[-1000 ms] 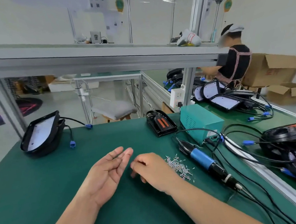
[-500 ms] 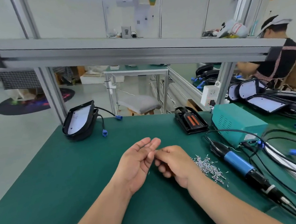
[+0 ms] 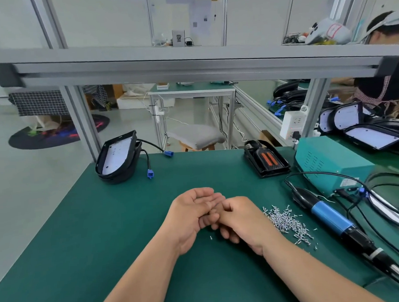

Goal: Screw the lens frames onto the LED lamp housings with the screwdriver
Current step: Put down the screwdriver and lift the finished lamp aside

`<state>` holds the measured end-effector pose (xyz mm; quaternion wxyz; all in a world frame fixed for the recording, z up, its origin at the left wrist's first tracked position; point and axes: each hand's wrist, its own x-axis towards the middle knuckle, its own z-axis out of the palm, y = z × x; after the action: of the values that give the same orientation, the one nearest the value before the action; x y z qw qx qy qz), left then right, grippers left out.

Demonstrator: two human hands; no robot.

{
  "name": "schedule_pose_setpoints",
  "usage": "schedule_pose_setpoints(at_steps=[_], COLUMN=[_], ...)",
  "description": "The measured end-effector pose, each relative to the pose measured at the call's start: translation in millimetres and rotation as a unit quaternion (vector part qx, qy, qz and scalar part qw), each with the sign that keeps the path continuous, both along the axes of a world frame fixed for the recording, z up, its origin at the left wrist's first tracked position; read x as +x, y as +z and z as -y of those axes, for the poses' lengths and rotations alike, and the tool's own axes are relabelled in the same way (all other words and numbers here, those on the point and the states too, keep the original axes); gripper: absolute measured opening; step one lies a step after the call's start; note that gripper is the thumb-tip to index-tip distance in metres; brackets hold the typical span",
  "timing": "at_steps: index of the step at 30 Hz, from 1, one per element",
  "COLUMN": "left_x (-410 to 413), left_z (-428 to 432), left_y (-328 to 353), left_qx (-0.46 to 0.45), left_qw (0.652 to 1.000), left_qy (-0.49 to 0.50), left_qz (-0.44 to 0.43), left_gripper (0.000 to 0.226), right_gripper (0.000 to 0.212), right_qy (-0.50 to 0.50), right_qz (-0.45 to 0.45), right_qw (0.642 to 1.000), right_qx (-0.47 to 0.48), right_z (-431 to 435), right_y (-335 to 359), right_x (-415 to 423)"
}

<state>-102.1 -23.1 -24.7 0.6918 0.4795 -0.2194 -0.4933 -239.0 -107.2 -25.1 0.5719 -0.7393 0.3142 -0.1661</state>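
My left hand [image 3: 189,217] lies palm up on the green mat [image 3: 94,237], cupped, with its fingers half curled. The curled fingertips of my right hand [image 3: 242,219] reach into that palm; whatever they hold is hidden. One loose screw [image 3: 210,237] lies on the mat just below the hands. A pile of small silver screws [image 3: 287,222] sits right of my right hand. The blue-and-black electric screwdriver [image 3: 331,220] lies beyond the pile, untouched. A black LED lamp housing [image 3: 117,158] with a white panel stands tilted at the mat's far left.
A teal power box [image 3: 328,162] and a black tray with orange strips [image 3: 267,160] stand at the back right. Black cables [image 3: 386,212] loop over the right side. More lamps [image 3: 373,137] and another person [image 3: 384,81] are on the neighbouring bench. An aluminium beam [image 3: 189,66] crosses overhead.
My hands have closed together: the left fingers went from straight to half curled and the right fingertips moved into the left palm. The camera has turned left.
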Motion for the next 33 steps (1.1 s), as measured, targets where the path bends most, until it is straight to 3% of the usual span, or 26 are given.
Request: schedule_pose_setpoints(at_steps=[3, 9, 11, 15, 18, 23, 29, 31, 33], left_x=[3, 2, 3, 7, 14, 23, 20, 17, 11], left_z=[0, 2, 2, 0, -1, -1, -1, 0, 1], left_y=[1, -4, -5, -4, -2, 2, 2, 2, 1], left_qx=[0.013, 0.061, 0.068, 0.057, 0.015, -0.021, 0.012, 0.033, 0.051], left_qw=[1.0, 0.987, 0.985, 0.994, 0.998, 0.978, 0.984, 0.99, 0.992], left_qy=[0.007, 0.011, 0.01, 0.011, 0.043, 0.108, 0.078, 0.066, 0.066], left_qz=[0.017, 0.151, 0.16, 0.091, -0.038, -0.179, -0.16, -0.125, -0.095], left_gripper=[0.026, 0.014, 0.013, 0.01, 0.008, 0.009, 0.017, 0.019, 0.021], right_gripper=[0.02, 0.022, 0.024, 0.026, 0.012, 0.029, 0.027, 0.026, 0.018], right_qy=[0.007, 0.0, 0.002, 0.002, -0.023, 0.09, 0.147, 0.128, 0.073], right_qz=[-0.01, 0.01, 0.011, -0.001, -0.013, -0.152, -0.196, -0.179, -0.1], right_qw=[0.999, 0.996, 0.995, 0.984, 0.969, 0.904, 0.803, 0.818, 0.878], right_qx=[-0.045, -0.091, -0.104, -0.177, -0.244, -0.389, -0.544, -0.531, -0.462], right_z=[-3, -6, -5, -6, -7, -12, -21, -20, -17], right_y=[0, 0, 2, 4, 3, 2, -5, -5, 0], right_x=[-3, -3, -5, -9, -12, -16, -12, -11, -9])
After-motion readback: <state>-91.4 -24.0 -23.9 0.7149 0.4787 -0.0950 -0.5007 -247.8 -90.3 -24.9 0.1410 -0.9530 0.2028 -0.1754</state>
